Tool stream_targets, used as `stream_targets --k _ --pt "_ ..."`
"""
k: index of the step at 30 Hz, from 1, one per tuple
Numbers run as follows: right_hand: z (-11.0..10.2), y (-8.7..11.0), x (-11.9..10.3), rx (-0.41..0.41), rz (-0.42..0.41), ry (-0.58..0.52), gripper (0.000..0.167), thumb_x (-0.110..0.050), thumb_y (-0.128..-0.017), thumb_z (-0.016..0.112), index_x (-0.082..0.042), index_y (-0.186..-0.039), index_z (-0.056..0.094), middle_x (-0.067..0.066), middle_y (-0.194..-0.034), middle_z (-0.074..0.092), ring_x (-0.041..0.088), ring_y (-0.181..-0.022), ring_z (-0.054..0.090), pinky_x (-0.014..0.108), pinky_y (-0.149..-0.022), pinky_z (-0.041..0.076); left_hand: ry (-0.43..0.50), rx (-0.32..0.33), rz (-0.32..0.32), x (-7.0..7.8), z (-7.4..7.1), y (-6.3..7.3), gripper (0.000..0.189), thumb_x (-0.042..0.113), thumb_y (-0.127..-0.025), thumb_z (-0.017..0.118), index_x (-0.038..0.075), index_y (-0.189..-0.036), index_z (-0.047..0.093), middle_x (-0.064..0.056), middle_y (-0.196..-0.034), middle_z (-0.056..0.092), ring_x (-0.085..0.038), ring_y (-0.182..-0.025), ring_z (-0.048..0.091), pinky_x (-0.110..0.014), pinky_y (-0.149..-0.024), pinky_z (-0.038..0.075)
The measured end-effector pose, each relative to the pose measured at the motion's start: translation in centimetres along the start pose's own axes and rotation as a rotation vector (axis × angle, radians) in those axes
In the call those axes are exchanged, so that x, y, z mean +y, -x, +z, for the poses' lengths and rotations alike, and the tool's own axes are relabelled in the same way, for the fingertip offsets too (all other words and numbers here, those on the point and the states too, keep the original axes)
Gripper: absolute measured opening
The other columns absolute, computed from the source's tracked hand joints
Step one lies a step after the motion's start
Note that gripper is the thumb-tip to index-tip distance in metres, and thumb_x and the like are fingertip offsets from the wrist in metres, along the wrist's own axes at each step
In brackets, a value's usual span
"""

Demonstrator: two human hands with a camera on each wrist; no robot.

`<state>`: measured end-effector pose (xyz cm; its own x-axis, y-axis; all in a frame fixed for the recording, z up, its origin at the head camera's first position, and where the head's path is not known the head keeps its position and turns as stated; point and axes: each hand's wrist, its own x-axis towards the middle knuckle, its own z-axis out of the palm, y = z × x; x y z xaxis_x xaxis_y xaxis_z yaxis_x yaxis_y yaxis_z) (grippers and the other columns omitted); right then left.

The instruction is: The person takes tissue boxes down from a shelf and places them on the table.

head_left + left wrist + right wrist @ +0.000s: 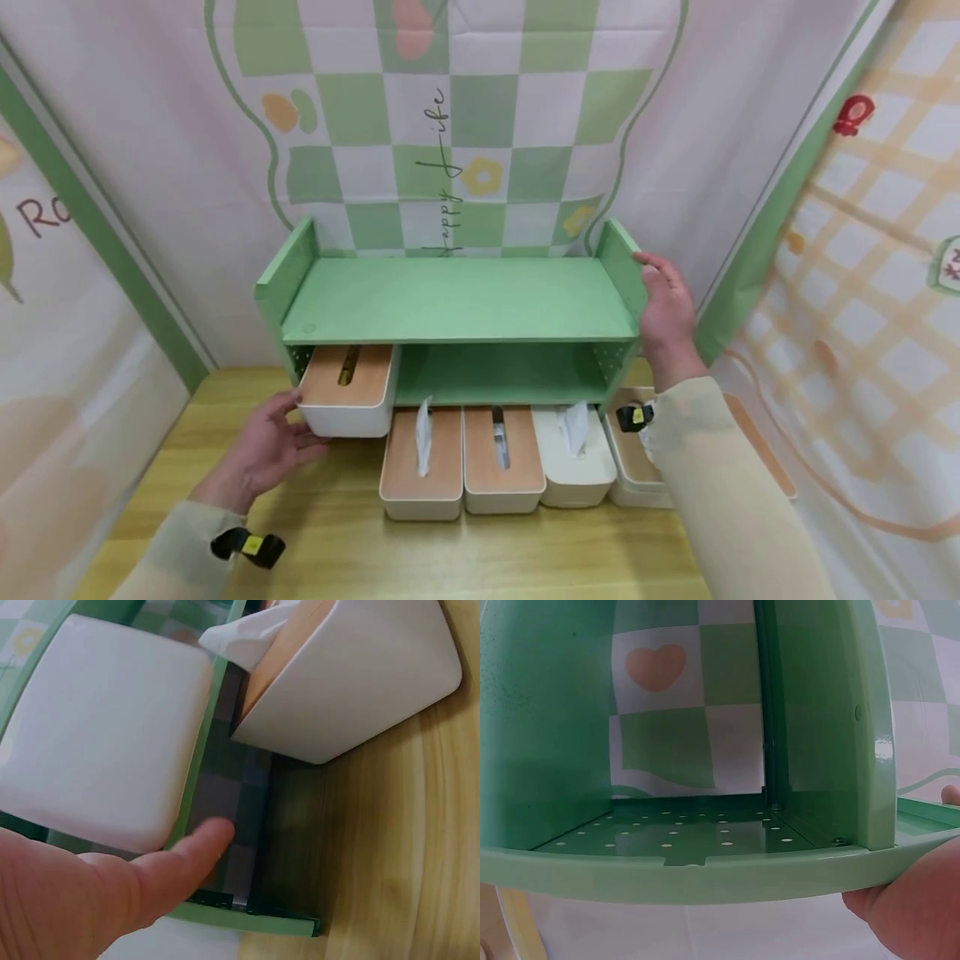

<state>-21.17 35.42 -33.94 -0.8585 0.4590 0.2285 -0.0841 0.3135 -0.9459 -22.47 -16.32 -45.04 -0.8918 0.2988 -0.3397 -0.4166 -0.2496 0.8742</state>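
Observation:
My left hand touches the left side and lower front edge of a white box with a wood-coloured slotted lid. Something dark and gold shows in its slot. This box sits at the left end of the lower level of a green two-level shelf, its front jutting out past the edge. In the left wrist view, one extended digit lies beside the box's white front. At the shelf's right end, my right hand grips the side panel, a fingertip over its upper edge.
On the wooden table before the shelf stand a wood-lidded tissue box, another with a dark-and-clear item in its slot, and an all-white tissue box. One more box is partly behind my right sleeve. Patterned curtains surround the table.

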Motion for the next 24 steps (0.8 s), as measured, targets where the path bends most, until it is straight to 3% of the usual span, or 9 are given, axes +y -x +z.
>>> stream_targets --k 2,5,8,13,16,19,22,24 --pt "0.0 0.0 0.1 0.000 -0.004 0.004 0.047 -0.059 -0.102 0.032 -0.041 -0.141 0.051 -0.003 -0.151 0.036 0.015 -0.078 0.040 0.034 -0.066 0.036 -0.019 -0.009 0.001 0.3 -0.2 -0.2 0.082 0.049 -0.103 0.044 0.011 -0.159 -0.002 -0.037 -0.153 0.014 -0.048 -0.128 0.039 -0.061 -0.105 0.031" --pt "0.0 0.0 0.0 0.003 -0.006 0.004 0.047 -0.059 -0.102 0.033 -0.040 -0.141 0.051 -0.002 -0.148 0.037 0.013 -0.066 0.035 0.031 -0.059 0.035 -0.040 0.004 -0.014 0.5 -0.3 -0.6 0.089 0.051 -0.101 0.051 0.014 -0.160 -0.003 -0.033 -0.156 0.016 -0.044 -0.125 0.047 -0.058 -0.105 0.034" --pt "0.0 -0.1 0.1 0.003 -0.009 0.002 0.048 -0.058 -0.103 0.033 -0.039 -0.142 0.052 -0.002 -0.148 0.037 0.011 -0.067 0.034 0.030 -0.059 0.034 -0.066 0.023 -0.033 0.6 -0.2 -0.9 0.090 0.047 -0.101 0.054 0.014 -0.160 -0.004 -0.033 -0.156 0.020 -0.040 -0.118 0.054 -0.056 -0.103 0.037" --pt "0.1 -0.2 0.1 -0.002 -0.009 0.008 0.047 -0.058 -0.103 0.033 -0.039 -0.142 0.051 -0.002 -0.148 0.038 0.010 -0.063 0.035 0.029 -0.057 0.035 -0.101 0.024 -0.039 0.4 -0.2 -0.7 0.088 0.044 -0.102 0.052 0.012 -0.160 -0.006 -0.036 -0.154 0.021 -0.041 -0.118 0.053 -0.056 -0.102 0.039" --pt "0.1 -0.3 0.1 -0.004 -0.012 0.007 0.047 -0.058 -0.103 0.033 -0.039 -0.142 0.051 -0.003 -0.150 0.036 0.010 -0.075 0.040 0.031 -0.068 0.036 -0.117 0.011 -0.036 0.3 -0.4 -0.5 0.088 0.043 -0.102 0.052 0.010 -0.160 -0.005 -0.037 -0.152 0.023 -0.041 -0.118 0.053 -0.056 -0.100 0.041" --pt "0.1 -0.3 0.1 -0.008 -0.019 -0.017 0.047 -0.056 -0.104 0.033 -0.037 -0.143 0.051 -0.004 -0.153 0.033 0.014 -0.097 0.039 0.036 -0.083 0.029 -0.120 0.002 -0.039 0.3 -0.7 -0.3 0.087 0.041 -0.102 0.052 0.009 -0.160 -0.004 -0.037 -0.152 0.024 -0.040 -0.117 0.055 -0.055 -0.098 0.043" --pt "0.1 -0.3 0.1 -0.002 -0.023 -0.031 0.046 -0.055 -0.104 0.034 -0.037 -0.142 0.052 -0.005 -0.152 0.034 0.020 -0.098 0.039 0.039 -0.084 0.030 -0.124 0.005 -0.043 0.2 -1.1 0.0 0.087 0.041 -0.101 0.054 0.008 -0.160 -0.002 -0.037 -0.152 0.025 -0.039 -0.114 0.058 -0.055 -0.097 0.044" --pt "0.1 -0.3 0.1 -0.006 -0.023 -0.039 0.046 -0.055 -0.104 0.034 -0.036 -0.142 0.052 -0.006 -0.154 0.033 0.022 -0.112 0.037 0.041 -0.091 0.027 -0.138 0.011 -0.045 0.2 -1.2 0.2 0.087 0.041 -0.101 0.054 0.007 -0.160 0.000 -0.036 -0.151 0.028 -0.038 -0.112 0.060 -0.056 -0.096 0.044"
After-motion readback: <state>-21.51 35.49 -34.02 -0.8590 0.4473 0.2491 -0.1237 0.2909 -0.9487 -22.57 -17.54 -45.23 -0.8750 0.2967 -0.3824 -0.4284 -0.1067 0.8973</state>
